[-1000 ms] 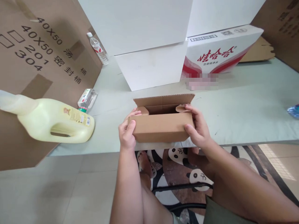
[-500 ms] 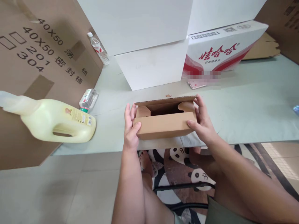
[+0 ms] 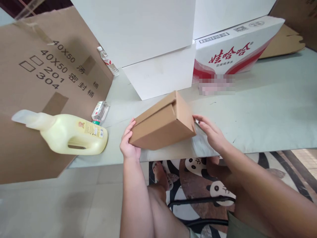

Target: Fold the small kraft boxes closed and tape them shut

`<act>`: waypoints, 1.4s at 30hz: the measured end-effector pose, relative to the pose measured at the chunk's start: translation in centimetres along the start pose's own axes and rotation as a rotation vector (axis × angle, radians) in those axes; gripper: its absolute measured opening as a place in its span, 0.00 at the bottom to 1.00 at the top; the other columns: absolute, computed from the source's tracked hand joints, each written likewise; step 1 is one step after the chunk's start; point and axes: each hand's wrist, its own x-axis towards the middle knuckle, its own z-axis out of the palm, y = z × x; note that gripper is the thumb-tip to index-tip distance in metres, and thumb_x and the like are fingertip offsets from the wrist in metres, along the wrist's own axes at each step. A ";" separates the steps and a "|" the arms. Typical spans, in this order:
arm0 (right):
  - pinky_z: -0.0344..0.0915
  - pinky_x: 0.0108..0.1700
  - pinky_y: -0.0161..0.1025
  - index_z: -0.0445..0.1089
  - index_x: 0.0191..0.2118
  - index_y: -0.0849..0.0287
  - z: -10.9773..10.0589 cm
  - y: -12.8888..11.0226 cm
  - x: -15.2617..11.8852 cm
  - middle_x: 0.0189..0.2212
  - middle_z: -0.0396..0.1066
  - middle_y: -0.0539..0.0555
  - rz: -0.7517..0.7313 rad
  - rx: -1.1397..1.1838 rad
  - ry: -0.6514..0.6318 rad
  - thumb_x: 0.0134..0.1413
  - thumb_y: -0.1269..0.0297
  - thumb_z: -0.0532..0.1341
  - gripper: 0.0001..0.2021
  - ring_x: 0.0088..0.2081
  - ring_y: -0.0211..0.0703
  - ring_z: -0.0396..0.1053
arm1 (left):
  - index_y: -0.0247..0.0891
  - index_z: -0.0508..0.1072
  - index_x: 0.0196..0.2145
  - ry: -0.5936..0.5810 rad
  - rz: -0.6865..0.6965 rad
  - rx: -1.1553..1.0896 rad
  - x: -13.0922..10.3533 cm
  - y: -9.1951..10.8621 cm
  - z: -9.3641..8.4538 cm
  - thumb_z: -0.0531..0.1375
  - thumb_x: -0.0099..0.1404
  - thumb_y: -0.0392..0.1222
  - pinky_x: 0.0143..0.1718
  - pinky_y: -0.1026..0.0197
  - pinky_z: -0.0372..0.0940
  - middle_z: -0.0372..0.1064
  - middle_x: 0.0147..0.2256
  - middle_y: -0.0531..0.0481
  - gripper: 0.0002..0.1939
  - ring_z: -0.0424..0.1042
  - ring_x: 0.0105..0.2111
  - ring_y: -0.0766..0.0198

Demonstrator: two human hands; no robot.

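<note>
A small brown cardboard box (image 3: 158,132) is tilted and turned at the front edge of the table, its lid folded down with a thin gap along one edge. My left hand (image 3: 130,143) grips its left end, fingers curled round the side and the thumb hidden. At the opposite end, my right hand (image 3: 210,132) has its fingers stretched out, the tips by the box's right corner. Whether those tips touch the cardboard I cannot tell.
A yellow jug (image 3: 91,142) lies on its side at left, beside a small clear bottle (image 3: 100,111) and a large printed carton (image 3: 29,109). White boxes (image 3: 160,77), a red-and-white carton (image 3: 230,54) and a water bottle (image 3: 108,61) stand behind on the pale tablecloth (image 3: 257,109).
The box's open top has been folded down. The box has turned, its right end swinging away from me and up, and my right hand has loosened from that end.
</note>
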 end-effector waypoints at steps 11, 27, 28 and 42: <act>0.44 0.71 0.63 0.47 0.72 0.46 1.5 -2.3 -1.2 0.74 0.35 0.56 -0.383 -0.167 -0.202 0.62 0.48 0.59 0.37 0.74 0.57 0.35 | 0.38 0.78 0.44 0.009 -0.543 -0.066 -1.3 -2.6 3.3 0.55 0.65 0.59 0.37 0.60 0.70 0.79 0.42 0.45 0.24 0.77 0.41 0.58; 0.62 0.64 0.55 0.76 0.46 0.52 0.4 -2.8 -0.8 0.63 0.64 0.59 -0.342 -0.005 0.032 0.61 0.60 0.62 0.10 0.66 0.54 0.60 | 0.36 0.75 0.47 -0.641 -0.544 0.635 -2.6 -2.7 3.8 0.65 0.59 0.56 0.41 0.54 0.69 0.78 0.43 0.39 0.24 0.77 0.42 0.52; 0.61 0.64 0.55 0.77 0.46 0.52 0.6 -2.9 -0.7 0.63 0.64 0.59 -0.337 -0.011 -0.011 0.61 0.59 0.62 0.11 0.66 0.54 0.60 | 0.37 0.74 0.49 -0.484 -0.406 0.589 -2.4 -2.8 3.7 0.64 0.60 0.58 0.47 0.52 0.69 0.76 0.47 0.39 0.26 0.75 0.47 0.50; 0.70 0.42 0.51 0.69 0.52 0.57 -1.0 -1.1 0.8 0.46 0.73 0.62 0.082 -0.605 0.097 0.59 0.55 0.57 0.19 0.43 0.55 0.73 | 0.45 0.74 0.49 -0.138 0.275 0.354 -1.3 -2.6 2.1 0.60 0.63 0.54 0.64 0.49 0.55 0.64 0.58 0.44 0.20 0.60 0.63 0.50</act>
